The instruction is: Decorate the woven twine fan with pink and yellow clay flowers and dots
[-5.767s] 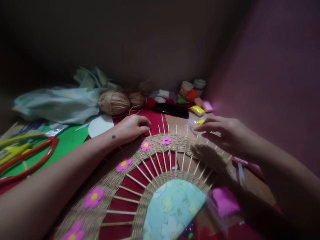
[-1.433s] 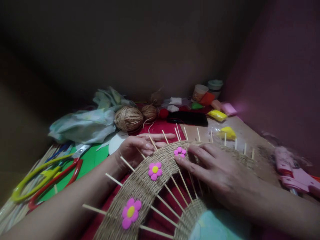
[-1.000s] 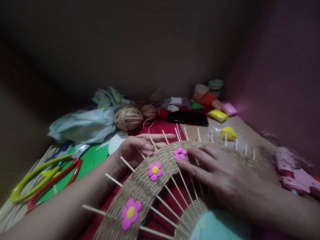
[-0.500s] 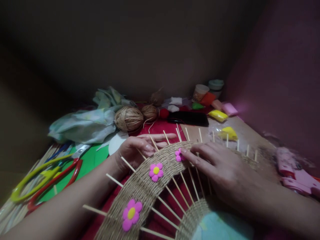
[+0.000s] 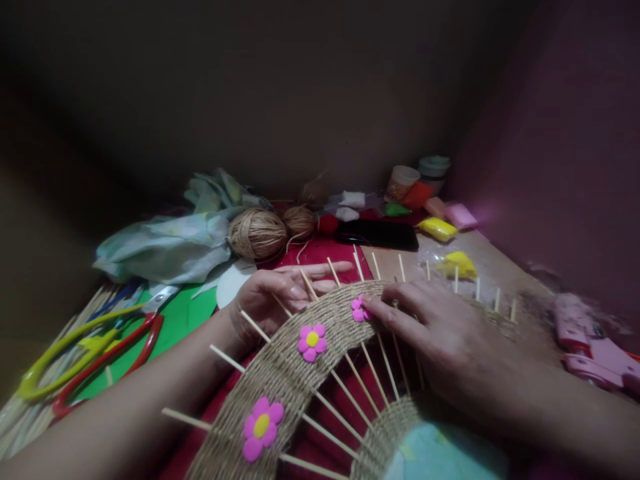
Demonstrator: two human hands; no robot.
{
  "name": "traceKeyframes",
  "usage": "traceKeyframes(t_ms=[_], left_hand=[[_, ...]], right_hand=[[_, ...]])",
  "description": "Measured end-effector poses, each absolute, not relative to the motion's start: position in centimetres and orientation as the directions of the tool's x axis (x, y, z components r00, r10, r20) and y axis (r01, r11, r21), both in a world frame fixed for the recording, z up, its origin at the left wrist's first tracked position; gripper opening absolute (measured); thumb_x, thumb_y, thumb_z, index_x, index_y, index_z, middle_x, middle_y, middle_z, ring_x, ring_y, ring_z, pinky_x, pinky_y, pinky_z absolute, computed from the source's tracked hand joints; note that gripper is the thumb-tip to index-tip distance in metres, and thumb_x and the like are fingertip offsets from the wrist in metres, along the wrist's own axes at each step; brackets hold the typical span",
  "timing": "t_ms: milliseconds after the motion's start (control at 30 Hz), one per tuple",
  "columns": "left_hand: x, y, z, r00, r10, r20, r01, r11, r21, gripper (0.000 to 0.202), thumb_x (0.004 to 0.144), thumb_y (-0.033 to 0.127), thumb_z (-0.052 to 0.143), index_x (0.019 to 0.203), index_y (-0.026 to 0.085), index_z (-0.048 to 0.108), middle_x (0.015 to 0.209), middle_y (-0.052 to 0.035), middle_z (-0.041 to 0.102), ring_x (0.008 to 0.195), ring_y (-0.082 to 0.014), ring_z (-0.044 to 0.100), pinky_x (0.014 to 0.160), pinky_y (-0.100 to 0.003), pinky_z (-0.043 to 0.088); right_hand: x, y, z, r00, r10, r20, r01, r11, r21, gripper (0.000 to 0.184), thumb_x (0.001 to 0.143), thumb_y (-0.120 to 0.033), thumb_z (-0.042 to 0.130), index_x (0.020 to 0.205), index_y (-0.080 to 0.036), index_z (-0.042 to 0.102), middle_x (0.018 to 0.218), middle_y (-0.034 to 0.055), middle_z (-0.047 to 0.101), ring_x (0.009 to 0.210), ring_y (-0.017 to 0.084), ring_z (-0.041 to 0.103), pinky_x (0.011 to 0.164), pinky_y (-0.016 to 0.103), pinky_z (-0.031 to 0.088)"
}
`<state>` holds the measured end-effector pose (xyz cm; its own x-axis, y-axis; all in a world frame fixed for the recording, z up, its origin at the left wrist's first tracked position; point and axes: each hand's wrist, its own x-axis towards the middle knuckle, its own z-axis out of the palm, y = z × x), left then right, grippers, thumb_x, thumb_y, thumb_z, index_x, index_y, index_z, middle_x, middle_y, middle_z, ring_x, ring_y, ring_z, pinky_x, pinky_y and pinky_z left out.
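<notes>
A curved band of woven twine [image 5: 280, 360], threaded on thin wooden sticks, fans across the lower middle. Two pink flowers with yellow centres, a large flower [image 5: 263, 429] and a smaller flower [image 5: 311, 343], sit on its left part. Near the top of the band is another pink flower [image 5: 359, 308], partly covered by my right hand [image 5: 430, 327]. That hand lies over the band with its index fingertip pressed on the flower, its fingers apart and its thumb hidden. Behind the band, my left hand [image 5: 280, 292] is open, palm up, with its fingers stretched out among the stick ends.
Scissors [image 5: 159, 300] with yellow and red handles lie on green sheets [image 5: 185, 320] at left. Twine balls [image 5: 257, 233], a cloth bundle [image 5: 165, 247] and a black phone [image 5: 377, 235] are at the back. Yellow clay packets [image 5: 437, 229] and a pink glue gun [image 5: 595, 353] lie at right.
Almost nothing differs. My right index finger stays on the top flower, and the view has shifted very slightly.
</notes>
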<state>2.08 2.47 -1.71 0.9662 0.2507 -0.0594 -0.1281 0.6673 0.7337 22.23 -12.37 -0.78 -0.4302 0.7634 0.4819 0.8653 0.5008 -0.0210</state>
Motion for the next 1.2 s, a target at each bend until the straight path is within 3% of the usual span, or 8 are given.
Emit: traceKeyframes(t_ms=[200, 533, 767, 933, 1200], left_hand=[[2.15, 2.52, -1.7, 0.969, 0.23, -0.091, -0.106, 0.719, 0.687, 0.088, 0.057, 0.009, 0.047, 0.142, 0.002, 0.027, 0.105, -0.0181, 0.068, 0.086, -0.0255, 0.067, 0.073, -0.033, 0.046], [2.07, 2.5, -1.85, 0.969, 0.227, -0.103, -0.089, 0.702, 0.707, 0.087, 0.058, 0.009, 0.047, 0.143, 0.002, 0.026, 0.111, -0.0207, 0.065, 0.09, -0.0288, 0.066, 0.077, -0.038, 0.046], [2.04, 2.58, -2.0, 0.973, 0.221, -0.074, -0.107, 0.708, 0.698, 0.089, 0.057, 0.009, 0.046, 0.143, 0.003, 0.025, 0.111, -0.0194, 0.066, 0.095, -0.0307, 0.065, 0.08, -0.04, 0.045], [1.98, 2.54, -1.91, 0.969, 0.226, -0.098, -0.096, 0.712, 0.696, 0.088, 0.058, 0.008, 0.046, 0.144, 0.004, 0.025, 0.11, -0.0189, 0.067, 0.093, -0.0298, 0.066, 0.078, -0.039, 0.046], [2.02, 2.51, -1.76, 0.971, 0.219, -0.099, -0.089, 0.712, 0.697, 0.092, 0.056, 0.009, 0.045, 0.144, 0.004, 0.022, 0.109, -0.0186, 0.067, 0.096, -0.0308, 0.066, 0.079, -0.04, 0.048]], right_hand=[[22.25, -12.6, -0.79, -0.422, 0.777, 0.467, 0.869, 0.494, -0.037, 0.039, 0.086, -0.009, 0.043, 0.124, -0.008, 0.054, 0.096, 0.0153, 0.06, 0.083, 0.024, 0.053, 0.07, 0.04, 0.045], [21.95, -12.35, -0.75, -0.457, 0.782, 0.424, 0.872, 0.487, 0.044, 0.044, 0.083, -0.007, 0.044, 0.126, -0.011, 0.053, 0.096, 0.0158, 0.06, 0.082, 0.026, 0.054, 0.068, 0.042, 0.045], [22.45, -12.91, -0.73, -0.411, 0.756, 0.509, 0.855, 0.514, -0.074, 0.041, 0.085, -0.003, 0.04, 0.124, -0.004, 0.053, 0.1, 0.0162, 0.061, 0.088, 0.023, 0.054, 0.076, 0.039, 0.047], [22.49, -13.02, -1.23, -0.421, 0.738, 0.527, 0.859, 0.512, -0.03, 0.038, 0.085, -0.003, 0.039, 0.118, -0.002, 0.057, 0.104, 0.0184, 0.061, 0.093, 0.025, 0.054, 0.08, 0.042, 0.047], [22.25, -13.04, -0.53, -0.486, 0.717, 0.499, 0.852, 0.515, 0.091, 0.037, 0.087, -0.004, 0.035, 0.114, 0.0, 0.06, 0.099, 0.0217, 0.063, 0.09, 0.029, 0.056, 0.071, 0.047, 0.05]])
